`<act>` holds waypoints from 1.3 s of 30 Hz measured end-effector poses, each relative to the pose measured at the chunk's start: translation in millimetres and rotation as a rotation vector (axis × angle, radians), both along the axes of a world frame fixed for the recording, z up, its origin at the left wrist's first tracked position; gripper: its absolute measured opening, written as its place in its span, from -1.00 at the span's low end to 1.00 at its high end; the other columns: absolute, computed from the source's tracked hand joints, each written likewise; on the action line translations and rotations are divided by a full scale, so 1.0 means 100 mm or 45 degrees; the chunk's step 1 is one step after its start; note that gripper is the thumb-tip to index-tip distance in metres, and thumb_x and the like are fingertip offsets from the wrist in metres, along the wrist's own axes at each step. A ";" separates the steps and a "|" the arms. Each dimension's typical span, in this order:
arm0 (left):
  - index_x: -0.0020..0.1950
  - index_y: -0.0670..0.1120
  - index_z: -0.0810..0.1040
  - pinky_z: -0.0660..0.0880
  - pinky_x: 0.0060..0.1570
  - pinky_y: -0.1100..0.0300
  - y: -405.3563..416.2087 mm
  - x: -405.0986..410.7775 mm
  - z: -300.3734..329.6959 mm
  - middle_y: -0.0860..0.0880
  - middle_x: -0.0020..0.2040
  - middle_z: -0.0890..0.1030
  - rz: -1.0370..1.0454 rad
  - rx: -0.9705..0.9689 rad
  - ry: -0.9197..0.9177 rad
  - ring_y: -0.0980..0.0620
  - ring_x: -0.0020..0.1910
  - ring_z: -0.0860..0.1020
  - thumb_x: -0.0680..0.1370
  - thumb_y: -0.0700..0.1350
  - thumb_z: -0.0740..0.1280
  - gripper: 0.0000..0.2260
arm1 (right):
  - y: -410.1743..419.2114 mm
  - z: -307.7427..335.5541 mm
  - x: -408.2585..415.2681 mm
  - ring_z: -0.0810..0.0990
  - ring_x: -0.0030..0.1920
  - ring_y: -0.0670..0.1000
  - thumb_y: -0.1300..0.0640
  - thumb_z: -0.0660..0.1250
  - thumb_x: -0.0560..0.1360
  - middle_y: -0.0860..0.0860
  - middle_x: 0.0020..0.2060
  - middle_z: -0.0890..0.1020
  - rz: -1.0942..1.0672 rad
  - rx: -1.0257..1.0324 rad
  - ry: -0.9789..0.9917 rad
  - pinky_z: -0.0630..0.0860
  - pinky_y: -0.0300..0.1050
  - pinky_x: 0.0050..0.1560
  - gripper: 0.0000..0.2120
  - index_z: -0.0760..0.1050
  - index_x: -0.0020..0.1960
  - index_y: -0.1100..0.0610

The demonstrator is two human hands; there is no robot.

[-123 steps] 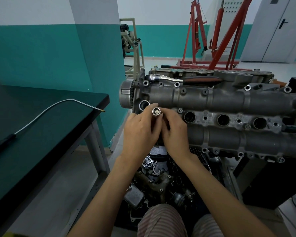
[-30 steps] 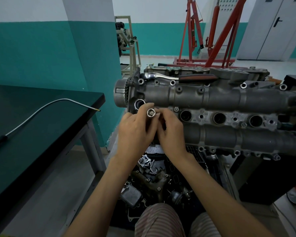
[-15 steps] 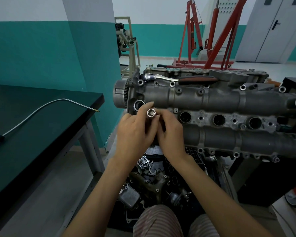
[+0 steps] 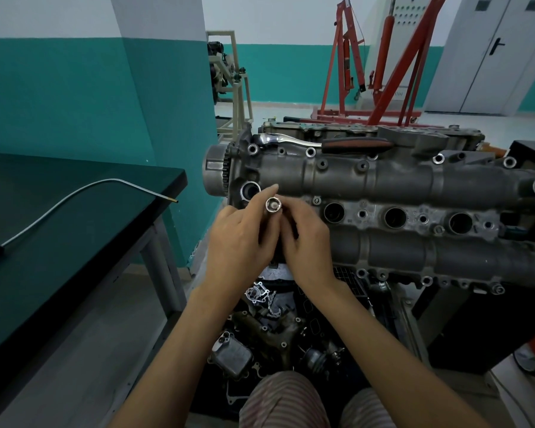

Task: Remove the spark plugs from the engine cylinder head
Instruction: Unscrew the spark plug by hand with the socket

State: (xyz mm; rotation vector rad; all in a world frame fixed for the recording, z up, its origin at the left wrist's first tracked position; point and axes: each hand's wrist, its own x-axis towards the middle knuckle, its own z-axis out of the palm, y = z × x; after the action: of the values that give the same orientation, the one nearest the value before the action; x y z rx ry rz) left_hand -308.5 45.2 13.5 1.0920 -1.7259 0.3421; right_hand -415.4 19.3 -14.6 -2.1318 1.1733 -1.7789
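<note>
Seemingly early on, no plug is visibly out: both hands, left (image 4: 240, 239) and right (image 4: 306, 242), pinch a socket (image 4: 273, 206) standing in the head's (image 4: 383, 180) leftmost well, three wells (image 4: 394, 217) gaping dark, ratchet (image 4: 322, 143) idle on top.

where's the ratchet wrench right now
In the head view, the chrome ratchet wrench with the dark red-trimmed handle lies along the far top edge of the grey engine cylinder head, beyond both hands.
</note>
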 end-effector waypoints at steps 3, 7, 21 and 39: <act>-0.07 -0.18 0.58 0.17 -0.33 0.33 0.01 -0.01 0.00 0.05 -0.46 0.48 0.021 0.003 0.041 0.09 -0.47 0.33 0.46 -0.21 0.37 -0.93 | 0.00 0.00 0.00 0.50 0.03 -0.15 0.21 0.17 0.55 0.05 0.03 0.59 -0.011 -0.005 0.031 0.36 -0.43 0.07 -0.72 0.47 0.23 0.19; -0.26 -0.17 0.43 0.14 -0.35 0.32 0.01 -0.05 0.02 0.14 -0.45 0.28 0.042 -0.012 0.109 0.09 -0.50 0.25 0.47 -0.14 0.39 -0.81 | 0.00 -0.01 0.00 0.51 -0.17 -0.11 0.16 0.28 0.49 -0.02 -0.14 0.56 -0.026 0.112 -0.047 0.44 -0.31 -0.12 -0.72 0.44 0.20 0.13; -0.25 -0.17 0.47 0.13 -0.36 0.32 0.00 -0.02 0.01 0.16 -0.44 0.28 0.030 -0.006 0.100 0.09 -0.49 0.27 0.46 -0.11 0.39 -0.82 | 0.02 0.01 0.00 0.50 -0.09 -0.15 0.18 0.29 0.47 -0.06 -0.06 0.55 -0.029 0.087 -0.047 0.44 -0.28 -0.07 -0.77 0.48 0.12 0.18; -0.17 -0.18 0.53 0.12 -0.31 0.35 0.00 -0.03 0.01 0.18 -0.41 0.27 0.016 -0.020 0.047 0.14 -0.35 0.22 0.47 -0.16 0.38 -0.90 | 0.01 -0.01 0.00 0.51 -0.15 -0.17 0.20 0.24 0.50 -0.09 -0.14 0.55 0.021 0.066 -0.098 0.43 -0.35 -0.14 -0.84 0.49 0.05 0.19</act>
State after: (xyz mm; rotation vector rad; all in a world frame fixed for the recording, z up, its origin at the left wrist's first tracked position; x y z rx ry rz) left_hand -311.2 45.2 14.9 1.0918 -1.6812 0.3411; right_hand -415.4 20.0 -15.2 -2.0197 1.1664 -1.7868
